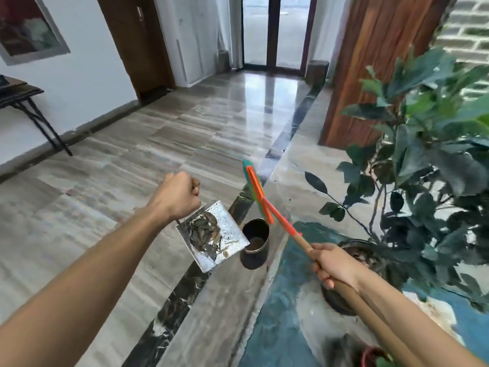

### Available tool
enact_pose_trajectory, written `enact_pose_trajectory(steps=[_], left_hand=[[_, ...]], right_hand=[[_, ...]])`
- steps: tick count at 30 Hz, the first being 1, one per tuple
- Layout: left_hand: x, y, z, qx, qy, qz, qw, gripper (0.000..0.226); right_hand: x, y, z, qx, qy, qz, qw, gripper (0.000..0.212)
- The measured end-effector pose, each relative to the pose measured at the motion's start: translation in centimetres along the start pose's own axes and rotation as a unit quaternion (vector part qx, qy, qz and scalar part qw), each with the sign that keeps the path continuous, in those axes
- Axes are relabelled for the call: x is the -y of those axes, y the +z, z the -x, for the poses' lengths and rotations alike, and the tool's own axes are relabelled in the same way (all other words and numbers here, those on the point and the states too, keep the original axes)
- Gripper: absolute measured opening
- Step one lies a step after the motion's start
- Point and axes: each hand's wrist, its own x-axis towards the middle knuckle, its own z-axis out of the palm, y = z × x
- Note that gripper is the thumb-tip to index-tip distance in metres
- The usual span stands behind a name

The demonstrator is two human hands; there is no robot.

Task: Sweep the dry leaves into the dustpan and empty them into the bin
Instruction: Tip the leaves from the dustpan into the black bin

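Head view: left hand (178,194) grips dustpan (230,221) holding dry leaves (205,231) beside bin (252,259); right hand (334,263) grips broom (278,218).

My dustpan (230,225) is bright, reflective metal. My broom handle (303,242) is matt wood; the floor (185,133) is glossy, polished stone.

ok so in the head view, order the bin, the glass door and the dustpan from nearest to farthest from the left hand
1. dustpan: gripped by the left hand, hanging just below it.
2. bin: lower down, just right of the pan.
3. glass door: straight ahead, at the far end.
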Motion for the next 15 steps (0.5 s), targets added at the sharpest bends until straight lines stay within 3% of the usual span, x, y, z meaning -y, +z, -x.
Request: enact_pose_trajectory(steps=[3,12,15], left_hand=[[-0.4,3.7,-5.2,0.046,0.037,0.005,0.998,0.009],[1.0,15.7,-15.1,0.156,0.162,-0.051,0.973,0.022],[2.0,19.8,-16.5,0.169,0.218,-0.092,0.957,0.01]], right_hand=[[0.3,-0.2,-4.3,-0.014,0.034,-0.021,0.999,0.016],[-2.6,1.7,-14.2,-0.073,0.101,-0.075,0.989,0.019],[-3.6,3.1,-17.2,-0.095,0.104,-0.093,0.986,0.018]])
